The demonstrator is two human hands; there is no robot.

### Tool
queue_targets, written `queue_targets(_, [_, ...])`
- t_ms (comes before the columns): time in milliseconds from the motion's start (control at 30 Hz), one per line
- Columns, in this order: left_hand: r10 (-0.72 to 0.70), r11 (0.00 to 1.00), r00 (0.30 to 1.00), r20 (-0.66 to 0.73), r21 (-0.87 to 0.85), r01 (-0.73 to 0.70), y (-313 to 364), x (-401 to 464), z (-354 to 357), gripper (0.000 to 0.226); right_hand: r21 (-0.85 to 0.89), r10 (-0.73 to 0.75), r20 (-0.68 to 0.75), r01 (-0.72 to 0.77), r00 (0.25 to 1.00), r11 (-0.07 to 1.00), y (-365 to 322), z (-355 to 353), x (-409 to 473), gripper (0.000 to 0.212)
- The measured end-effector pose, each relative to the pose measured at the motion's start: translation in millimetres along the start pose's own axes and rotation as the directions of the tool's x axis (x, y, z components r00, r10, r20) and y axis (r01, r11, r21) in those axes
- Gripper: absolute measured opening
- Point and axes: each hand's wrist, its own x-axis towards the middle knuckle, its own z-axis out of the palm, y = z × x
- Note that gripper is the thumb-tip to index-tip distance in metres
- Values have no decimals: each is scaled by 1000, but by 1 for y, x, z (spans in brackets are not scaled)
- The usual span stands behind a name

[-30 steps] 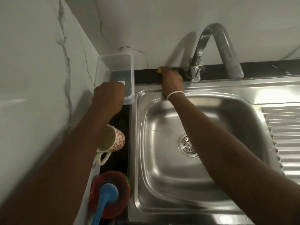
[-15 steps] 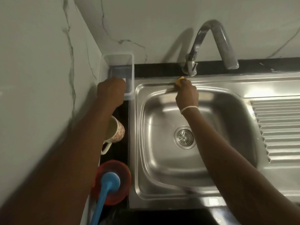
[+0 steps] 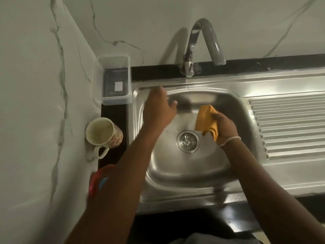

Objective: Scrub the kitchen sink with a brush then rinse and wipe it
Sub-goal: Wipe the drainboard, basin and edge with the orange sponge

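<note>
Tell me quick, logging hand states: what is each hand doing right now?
Left hand: open, fingers spread over the sink basin, holding nothing.
Right hand: closed, gripping the orange cloth.

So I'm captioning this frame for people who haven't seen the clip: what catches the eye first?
The orange cloth stands out, gripped by the right hand over the steel sink, just right of the drain. The left hand hovers open near the sink's back-left corner, under the curved faucet.
</note>
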Motion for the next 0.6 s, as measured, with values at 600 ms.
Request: queue_targets(600, [-439,633,888,135,-656,412,63,-59,54,21,-111,162,485,-123,860,986,-39,-8,-31,48])
